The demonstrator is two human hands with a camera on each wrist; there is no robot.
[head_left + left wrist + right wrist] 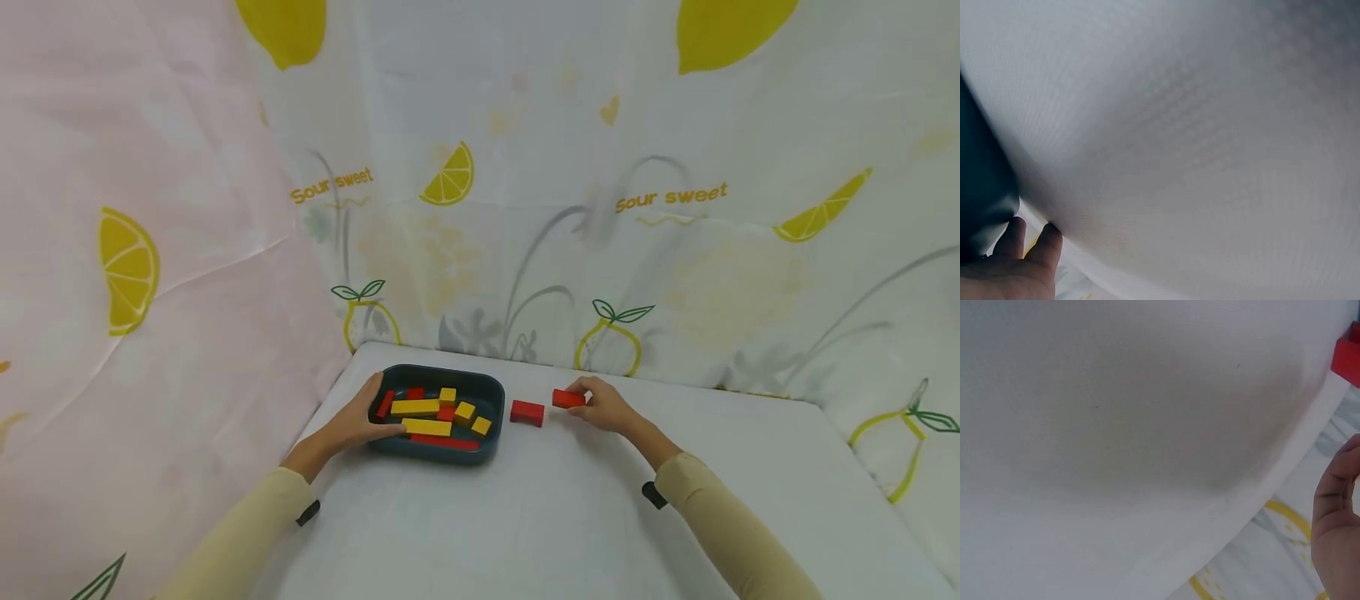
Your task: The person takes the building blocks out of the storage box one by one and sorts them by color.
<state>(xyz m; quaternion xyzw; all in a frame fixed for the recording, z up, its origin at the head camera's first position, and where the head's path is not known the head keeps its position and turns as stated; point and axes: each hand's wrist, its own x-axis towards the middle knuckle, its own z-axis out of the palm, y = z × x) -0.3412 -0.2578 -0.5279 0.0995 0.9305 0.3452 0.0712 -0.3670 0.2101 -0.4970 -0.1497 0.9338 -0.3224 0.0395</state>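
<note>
The left hand [352, 421] clasps the near-hand end of a dark teal, rounded, plastic-looking tray [442, 375] of red and yellow blocks [415, 407]. Between the hands sits a red, rectangular, wooden-looking block [527, 412]. The right hand [603, 407] pinches a similar red block [566, 399], likely light, rigid, sturdy and slightly slick; its opposite long faces suit thumb and fingertips, though the right wrist view crops the contact.

Below centre, a dark teal tray [438, 456] holds yellow blocks [415, 407] and red blocks [453, 443], its left end gripped by the left hand [352, 423]. Rightward lies a loose red block [527, 413]; farther right, the right hand [606, 406] pinches a red brick [567, 399].
</note>
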